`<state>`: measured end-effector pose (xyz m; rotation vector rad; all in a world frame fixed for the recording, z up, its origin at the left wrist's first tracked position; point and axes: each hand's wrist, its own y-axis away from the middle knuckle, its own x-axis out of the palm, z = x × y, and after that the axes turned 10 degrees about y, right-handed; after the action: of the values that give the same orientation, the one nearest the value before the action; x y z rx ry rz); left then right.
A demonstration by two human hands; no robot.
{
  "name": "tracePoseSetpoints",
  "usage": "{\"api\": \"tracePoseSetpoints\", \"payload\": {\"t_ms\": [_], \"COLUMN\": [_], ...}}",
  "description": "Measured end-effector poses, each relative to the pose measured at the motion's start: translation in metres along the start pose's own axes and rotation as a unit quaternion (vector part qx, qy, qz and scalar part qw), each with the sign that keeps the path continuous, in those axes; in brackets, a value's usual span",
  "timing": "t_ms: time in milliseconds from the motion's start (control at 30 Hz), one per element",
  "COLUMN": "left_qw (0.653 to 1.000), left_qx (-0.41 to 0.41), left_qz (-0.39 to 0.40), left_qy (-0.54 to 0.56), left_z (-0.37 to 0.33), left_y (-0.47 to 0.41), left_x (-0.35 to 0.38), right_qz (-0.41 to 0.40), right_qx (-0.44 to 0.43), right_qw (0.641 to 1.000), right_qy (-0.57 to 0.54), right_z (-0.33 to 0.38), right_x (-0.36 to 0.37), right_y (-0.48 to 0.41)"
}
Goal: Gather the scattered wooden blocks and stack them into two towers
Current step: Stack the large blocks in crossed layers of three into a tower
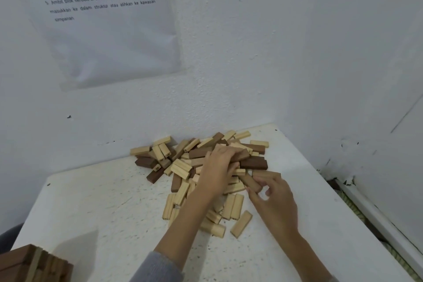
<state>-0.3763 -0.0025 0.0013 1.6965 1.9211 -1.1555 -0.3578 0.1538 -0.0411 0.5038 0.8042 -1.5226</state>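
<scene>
Blocks: wooden blocks [183,167] lie in a loose heap, light & dark mixed, at 12–1 o'clock on the tabletop [103,201], close to the wall corner.
L hand: left hand [217,169] is on top of the heap, fingers curled over a dark block [242,155] at the heap's 1 o'clock.
R hand: right hand [274,201] is at the heap's 4 o'clock, thumb & forefinger pinching the end of a mid-brown block [251,182].
Step (my read): pulling pieces out to gather.
How to do it well: lift each block straight up, don't drag, or neighbours slide. Take top ones first. Carry toward 7 o'clock, where a stacked bundle [34,265] of blocks shows at the frame edge. Square the ends before setting down.
Stray: one light block [241,224] lies apart at the heap's 5 o'clock.
Surface: white, flecked w/ dark specks, flat.
Room: white rough wall [229,52]; printed sheet [103,30] taped at 11 o'clock; scuffed paint low at 3 o'clock.
</scene>
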Motion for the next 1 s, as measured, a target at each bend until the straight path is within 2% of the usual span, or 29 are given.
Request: {"api": "tracePoseSetpoints", "payload": {"t_ms": [133, 333, 400, 467, 567, 733, 867, 1000], "left_qw": [0.999, 0.992, 0.977, 0.946, 0.912, 0.883, 0.877, 0.872], "left_qx": [0.024, -0.025, -0.056, -0.088, -0.121, -0.15, -0.159, -0.17], "left_qz": [-0.034, -0.048, -0.074, -0.121, -0.185, -0.211, -0.225, -0.235], "left_qy": [0.025, 0.112, 0.19, 0.286, 0.345, 0.392, 0.393, 0.393], "left_z": [0.002, -0.003, -0.01, -0.013, -0.013, -0.001, 0.009, 0.019], "left_y": [0.008, 0.02, 0.023, 0.024, 0.024, 0.022, 0.023, 0.024], "left_x": [0.006, 0.001, -0.004, -0.009, -0.02, -0.04, -0.049, -0.05], "right_qz": [-0.034, -0.057, -0.059, -0.055, -0.012, 0.066, 0.145, 0.217], "right_qx": [-0.025, 0.046, 0.064, 0.081, 0.103, 0.05, -0.07, -0.15], "right_qw": [0.997, 0.962, 0.942, 0.922, 0.898, 0.932, 0.962, 0.96], "right_qy": [-0.062, -0.263, -0.323, -0.376, -0.427, -0.353, -0.221, -0.089], "right_z": [-0.002, 0.011, 0.017, 0.023, 0.037, 0.05, 0.052, 0.046], "right_x": [-0.004, -0.014, -0.018, -0.021, -0.029, -0.025, -0.017, -0.007], "right_y": [-0.001, -0.007, -0.012, -0.02, -0.035, -0.073, -0.11, -0.147]}}
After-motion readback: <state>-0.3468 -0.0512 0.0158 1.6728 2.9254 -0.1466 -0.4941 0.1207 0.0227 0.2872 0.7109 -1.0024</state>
